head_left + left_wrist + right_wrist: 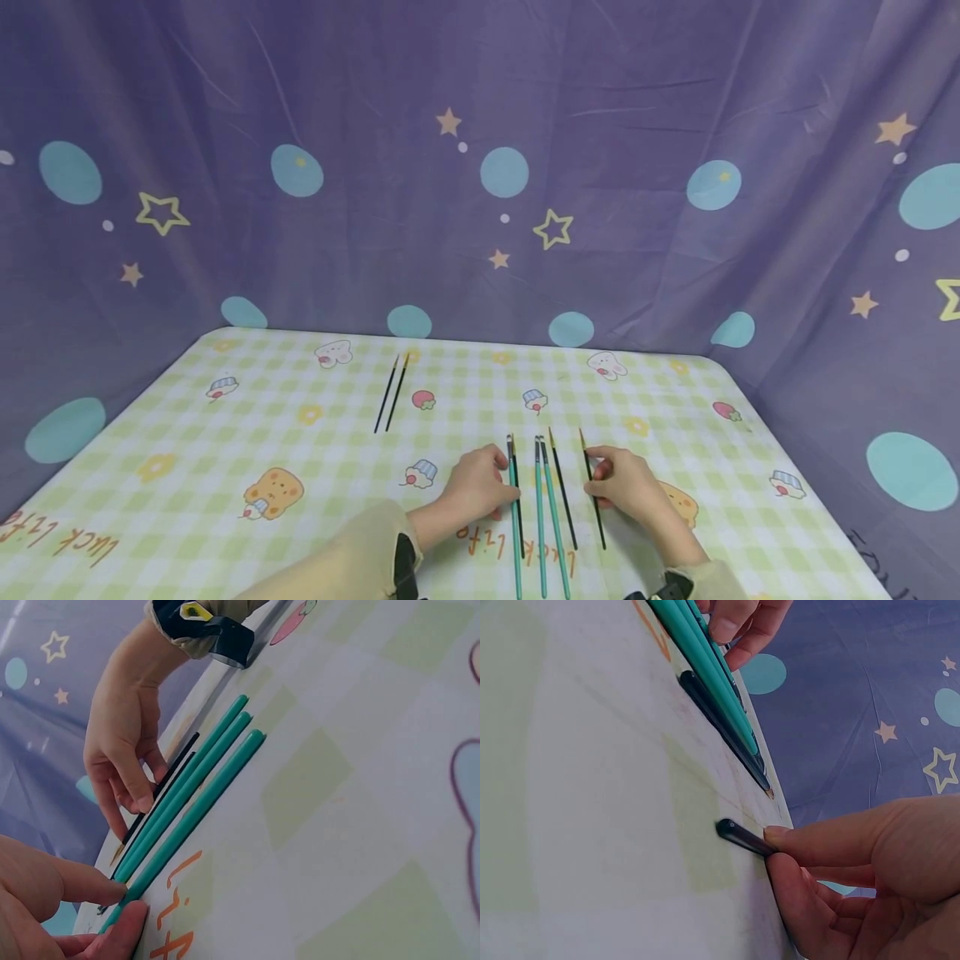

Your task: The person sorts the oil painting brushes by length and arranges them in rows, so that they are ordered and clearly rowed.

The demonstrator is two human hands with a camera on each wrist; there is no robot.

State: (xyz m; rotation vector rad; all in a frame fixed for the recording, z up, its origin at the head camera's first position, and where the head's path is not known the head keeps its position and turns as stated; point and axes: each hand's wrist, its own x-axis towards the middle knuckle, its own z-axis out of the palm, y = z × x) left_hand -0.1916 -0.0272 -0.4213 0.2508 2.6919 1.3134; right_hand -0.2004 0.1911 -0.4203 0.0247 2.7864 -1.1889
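Note:
My left hand [480,483] pinches a teal-handled paintbrush [516,533] between thumb and index finger. A thin black paintbrush [521,525] lies right alongside that one. Further right on the cloth are two teal paintbrushes [541,525] [557,525], their handle ends toward me, and a black paintbrush [562,492] slanting beside them. At the right of the group, my right hand [626,483] grips another thin black paintbrush [597,512] by thumb and fingers, its brown tip pointing away. In the right wrist view, the dark rounded handle end [726,827] sticks out past the fingertips.
Two more black paintbrushes [386,396] [398,392] lie side by side farther back, left of centre. A green-and-white checked cloth [345,458] with cartoon prints covers the table. Behind its far edge hangs a purple curtain [390,233] with stars and dots.

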